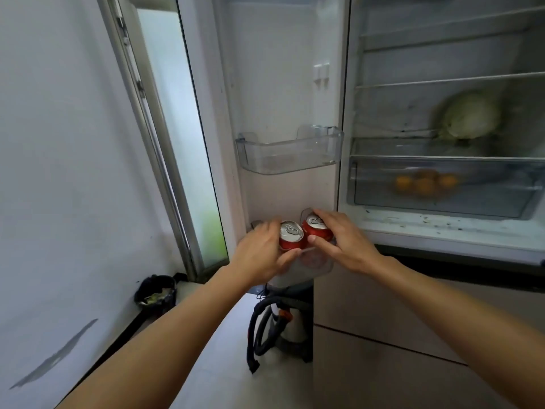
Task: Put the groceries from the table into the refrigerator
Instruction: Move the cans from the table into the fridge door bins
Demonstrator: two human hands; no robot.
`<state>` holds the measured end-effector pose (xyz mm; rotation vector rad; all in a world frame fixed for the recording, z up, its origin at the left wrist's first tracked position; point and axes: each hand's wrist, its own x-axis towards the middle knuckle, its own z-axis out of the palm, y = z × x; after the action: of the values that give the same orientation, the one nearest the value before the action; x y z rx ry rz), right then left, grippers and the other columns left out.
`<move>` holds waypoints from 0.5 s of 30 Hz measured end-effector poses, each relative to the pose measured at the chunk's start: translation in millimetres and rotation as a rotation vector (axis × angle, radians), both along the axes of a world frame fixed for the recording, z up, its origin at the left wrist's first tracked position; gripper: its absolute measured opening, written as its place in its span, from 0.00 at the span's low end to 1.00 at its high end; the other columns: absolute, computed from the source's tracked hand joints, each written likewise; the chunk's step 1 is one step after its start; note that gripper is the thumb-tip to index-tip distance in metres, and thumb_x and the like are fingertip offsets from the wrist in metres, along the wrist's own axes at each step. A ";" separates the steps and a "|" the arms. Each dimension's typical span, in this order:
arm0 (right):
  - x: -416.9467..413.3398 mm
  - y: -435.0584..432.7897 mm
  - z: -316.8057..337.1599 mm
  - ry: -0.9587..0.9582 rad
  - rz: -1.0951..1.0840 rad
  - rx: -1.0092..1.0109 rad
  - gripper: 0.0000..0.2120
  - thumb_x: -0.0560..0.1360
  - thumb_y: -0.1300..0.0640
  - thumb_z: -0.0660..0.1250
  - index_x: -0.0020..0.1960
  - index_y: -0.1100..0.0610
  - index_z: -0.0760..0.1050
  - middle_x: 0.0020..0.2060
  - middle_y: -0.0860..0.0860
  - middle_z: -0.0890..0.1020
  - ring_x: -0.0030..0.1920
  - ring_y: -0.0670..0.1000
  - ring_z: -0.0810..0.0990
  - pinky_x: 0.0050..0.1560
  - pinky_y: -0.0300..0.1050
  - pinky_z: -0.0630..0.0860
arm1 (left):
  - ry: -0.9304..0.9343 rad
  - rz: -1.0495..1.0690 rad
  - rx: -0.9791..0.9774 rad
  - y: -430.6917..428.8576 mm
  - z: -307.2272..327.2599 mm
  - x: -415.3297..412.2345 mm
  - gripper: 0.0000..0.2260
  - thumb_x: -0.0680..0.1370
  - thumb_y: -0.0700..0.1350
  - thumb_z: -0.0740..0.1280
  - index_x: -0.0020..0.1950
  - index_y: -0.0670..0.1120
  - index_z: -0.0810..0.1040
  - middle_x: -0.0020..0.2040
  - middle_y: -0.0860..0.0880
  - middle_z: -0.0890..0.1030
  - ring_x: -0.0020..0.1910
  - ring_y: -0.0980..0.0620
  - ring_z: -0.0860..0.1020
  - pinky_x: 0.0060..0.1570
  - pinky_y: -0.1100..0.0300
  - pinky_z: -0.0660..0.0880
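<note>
Two red drinks cans with silver, unopened tops sit side by side at the lowest door bin (320, 268) of the open refrigerator (413, 227). The left soda can (291, 235) stands upright in the grip of the left hand (259, 252). The right soda can (317, 227), tipped slightly, is held by the right hand (342, 240). Their lower halves show through the bin's clear front wall. Inside the cabinet, a pale green cabbage (469, 116) rests on a shelf, and several oranges (424, 183) lie in the clear crisper drawer (501, 193) beneath it.
</note>
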<state>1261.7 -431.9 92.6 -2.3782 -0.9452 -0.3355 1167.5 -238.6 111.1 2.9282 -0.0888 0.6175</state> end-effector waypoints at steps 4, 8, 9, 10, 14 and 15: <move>-23.6 -6.4 9.5 -0.215 -0.106 -0.031 0.31 0.74 0.39 0.63 0.72 0.53 0.66 0.66 0.53 0.71 0.65 0.53 0.69 0.64 0.54 0.70 | -0.187 -0.094 0.023 7.8 -3.0 -22.8 0.21 0.76 0.56 0.65 0.65 0.45 0.70 0.56 0.47 0.75 0.53 0.48 0.74 0.52 0.54 0.75; -59.4 8.8 22.4 -0.416 -0.031 0.012 0.19 0.75 0.45 0.63 0.60 0.55 0.77 0.54 0.52 0.79 0.52 0.51 0.78 0.47 0.46 0.77 | -0.268 -0.090 0.056 25.2 -8.7 -60.4 0.11 0.76 0.52 0.64 0.52 0.46 0.77 0.46 0.49 0.79 0.42 0.49 0.77 0.37 0.54 0.78; -69.4 17.5 23.6 -0.429 0.022 -0.017 0.17 0.75 0.46 0.63 0.57 0.55 0.77 0.52 0.51 0.80 0.49 0.51 0.79 0.43 0.46 0.78 | -0.230 -0.055 0.051 30.5 -11.9 -70.9 0.11 0.77 0.52 0.63 0.52 0.46 0.77 0.46 0.49 0.79 0.41 0.49 0.77 0.37 0.53 0.78; -79.3 27.9 23.5 -0.434 0.080 -0.043 0.16 0.75 0.46 0.62 0.55 0.54 0.78 0.50 0.51 0.81 0.47 0.50 0.80 0.40 0.46 0.78 | -0.188 -0.011 0.042 36.7 -15.7 -81.8 0.11 0.77 0.52 0.63 0.52 0.46 0.77 0.46 0.49 0.79 0.42 0.48 0.77 0.38 0.52 0.78; -119.8 81.8 12.2 -0.433 0.310 -0.076 0.15 0.74 0.46 0.60 0.49 0.54 0.80 0.44 0.49 0.82 0.40 0.50 0.80 0.34 0.44 0.76 | -0.108 0.179 0.030 67.1 -31.7 -141.4 0.10 0.77 0.51 0.63 0.53 0.47 0.77 0.47 0.49 0.78 0.45 0.46 0.77 0.39 0.53 0.75; -131.2 96.3 7.0 -0.425 0.359 -0.070 0.15 0.74 0.46 0.61 0.48 0.54 0.80 0.42 0.49 0.82 0.39 0.51 0.80 0.33 0.43 0.75 | -0.094 0.237 0.031 75.2 -37.4 -159.5 0.10 0.77 0.51 0.63 0.53 0.47 0.77 0.47 0.49 0.79 0.46 0.46 0.78 0.39 0.54 0.74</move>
<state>1130.5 -335.6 99.6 -2.1774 -1.5719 -0.6893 1007.9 -163.4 73.7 2.9622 0.2449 0.7945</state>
